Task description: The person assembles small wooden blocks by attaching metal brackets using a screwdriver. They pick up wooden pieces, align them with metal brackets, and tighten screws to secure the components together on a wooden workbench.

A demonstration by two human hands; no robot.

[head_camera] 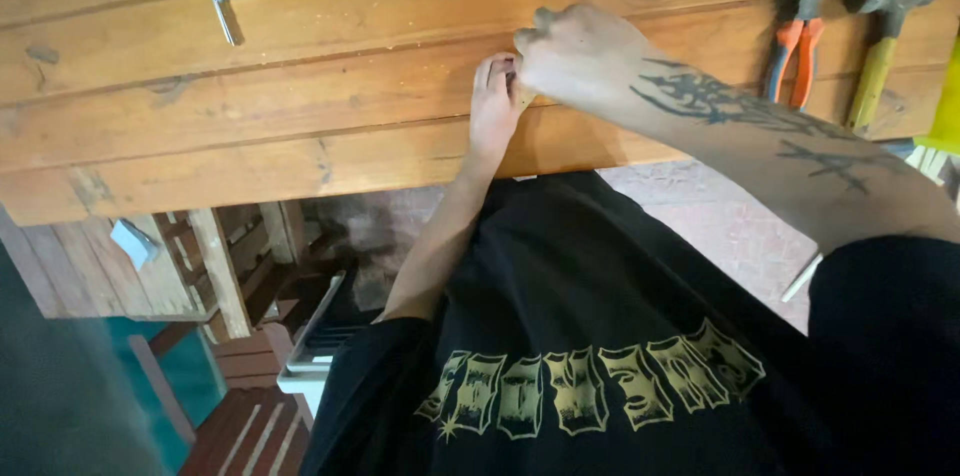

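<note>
Hands met at the near edge of the wooden desk (300,66): the left hand (494,106) pinched a small, indistinct piece between its fingers (500,68), while the right hand (580,56) curled closed just above it. Pliers (797,36) and hammer (880,46) lay well apart.

No packages, labels, signs or screens anywhere on the wooden table (250,96), nor among the tools at its far right or below its near edge; only blocky yellow print across a black shirt (590,386), near and centre
</note>
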